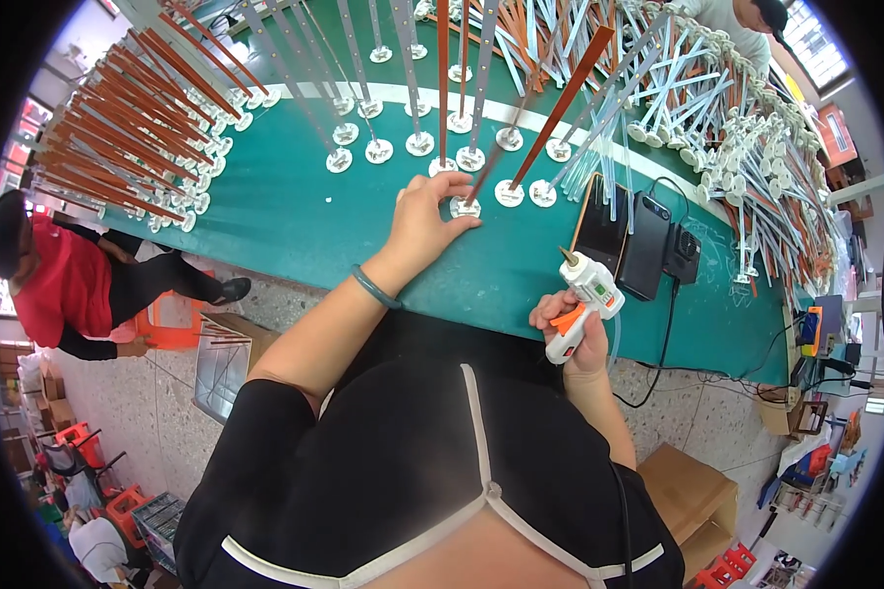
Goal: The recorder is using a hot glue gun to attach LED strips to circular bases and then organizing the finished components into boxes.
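Observation:
My left hand (424,228) has its thumb and fingers about the rim of a small white round base (466,207) on the green table. A thin dark strip, blurred, rises from that base. My right hand (581,334) grips a white glue gun (593,279) with an orange trigger, its nozzle pointing up and away from me. Beyond my left hand, several similar bases carry upright strips, such as a brown strip (566,106) and a grey dotted strip (483,74). The nearest of these bases (509,192) sits just right of the one I hold.
Brown strips on bases (138,128) crowd the table's left end. A heap of strips and bases (746,137) covers the far right. A phone (600,228), a black power bank (645,245) and cables lie near the glue gun. A person in red (69,275) sits at left; another (737,25) is across the table.

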The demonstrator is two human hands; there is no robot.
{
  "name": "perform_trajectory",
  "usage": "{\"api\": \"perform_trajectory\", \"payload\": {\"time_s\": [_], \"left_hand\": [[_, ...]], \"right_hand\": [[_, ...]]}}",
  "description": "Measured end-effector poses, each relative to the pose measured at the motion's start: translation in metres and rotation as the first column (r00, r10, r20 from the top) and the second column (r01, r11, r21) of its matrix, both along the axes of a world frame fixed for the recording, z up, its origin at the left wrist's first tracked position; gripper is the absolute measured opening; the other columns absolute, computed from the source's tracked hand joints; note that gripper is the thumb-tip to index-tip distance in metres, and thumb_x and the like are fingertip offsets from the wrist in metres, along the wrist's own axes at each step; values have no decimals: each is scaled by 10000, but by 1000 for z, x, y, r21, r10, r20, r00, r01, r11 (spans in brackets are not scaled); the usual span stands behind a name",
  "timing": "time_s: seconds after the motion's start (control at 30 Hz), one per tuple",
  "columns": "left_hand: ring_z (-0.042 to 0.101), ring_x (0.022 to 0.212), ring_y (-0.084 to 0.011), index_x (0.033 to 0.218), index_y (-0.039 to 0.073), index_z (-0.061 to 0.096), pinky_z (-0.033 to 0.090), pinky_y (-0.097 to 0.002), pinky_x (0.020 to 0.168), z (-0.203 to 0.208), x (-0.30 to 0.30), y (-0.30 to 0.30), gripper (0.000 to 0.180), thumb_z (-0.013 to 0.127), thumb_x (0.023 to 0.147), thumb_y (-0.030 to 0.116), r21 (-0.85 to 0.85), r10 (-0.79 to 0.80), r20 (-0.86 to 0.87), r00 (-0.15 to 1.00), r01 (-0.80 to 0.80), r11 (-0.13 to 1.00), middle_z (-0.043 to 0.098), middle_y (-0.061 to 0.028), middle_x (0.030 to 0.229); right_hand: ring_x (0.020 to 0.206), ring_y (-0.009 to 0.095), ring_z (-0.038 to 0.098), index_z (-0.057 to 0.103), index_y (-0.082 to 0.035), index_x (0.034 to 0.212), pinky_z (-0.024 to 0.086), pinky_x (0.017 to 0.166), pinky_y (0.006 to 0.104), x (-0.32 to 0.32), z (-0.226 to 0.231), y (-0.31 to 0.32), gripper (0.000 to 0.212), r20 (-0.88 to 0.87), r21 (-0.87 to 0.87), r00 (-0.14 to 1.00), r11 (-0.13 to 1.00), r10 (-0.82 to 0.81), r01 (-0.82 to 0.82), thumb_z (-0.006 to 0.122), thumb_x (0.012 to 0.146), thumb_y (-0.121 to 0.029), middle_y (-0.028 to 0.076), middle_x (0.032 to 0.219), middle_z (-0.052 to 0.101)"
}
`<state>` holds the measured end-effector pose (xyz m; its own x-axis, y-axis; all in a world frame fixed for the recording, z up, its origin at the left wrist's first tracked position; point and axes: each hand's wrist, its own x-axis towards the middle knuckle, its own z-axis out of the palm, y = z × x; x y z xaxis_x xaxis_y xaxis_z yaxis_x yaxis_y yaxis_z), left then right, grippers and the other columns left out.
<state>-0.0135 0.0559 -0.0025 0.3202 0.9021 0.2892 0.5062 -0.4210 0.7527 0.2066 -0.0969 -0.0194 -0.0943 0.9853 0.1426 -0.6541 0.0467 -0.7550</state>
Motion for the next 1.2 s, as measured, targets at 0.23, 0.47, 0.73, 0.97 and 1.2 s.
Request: {"api": "perform_trajectory", "payload": {"time_s": [0.23,0.47,0.73,0.97,1.2], "left_hand": [[525,790,-193,1170,49,558,461,-306,723,7,-1,6,591,814,641,112,23,-43,16,999,43,999,680,-25,984],[579,851,-245,1145,95,572,487,-327,729,17,-20,-44,515,759,670,23,378,17,13,1000,-21,925,624,-96,1012],[584,934,-285,1107,91,604,479,-391,764,49,-32,-57,338,680,798,204,221,-142,-417,898,252,942,627,-100,1035],[648,747,-273,915,24,659,503,-377,680,101,-199,-48,261,702,789,248,53,465,-612,640,-554,831,678,-120,820],[611,759,-145,1131,10,622,489,-271,687,23,-246,95,418,714,793,237,-207,588,294,753,-551,809,672,-89,879]], "right_hand": [[778,216,563,579,-75,1051,435,734,399,1,1,0,441,89,-6,996,1000,6,-5,552,884,-483,115,885,642],[772,221,563,586,-74,1052,437,728,404,-1,1,-1,431,106,-27,994,1000,-4,7,564,881,-469,110,866,631],[700,208,550,574,-94,1066,413,693,402,5,6,-4,446,194,88,975,988,107,-126,541,877,-497,80,828,594],[695,178,530,573,-140,1079,384,694,366,18,-2,-14,347,22,64,999,997,32,-33,579,888,-430,59,842,588],[715,204,579,564,-99,1047,428,711,389,13,-4,-8,377,63,29,998,999,30,-32,604,862,-425,100,838,618]]}}
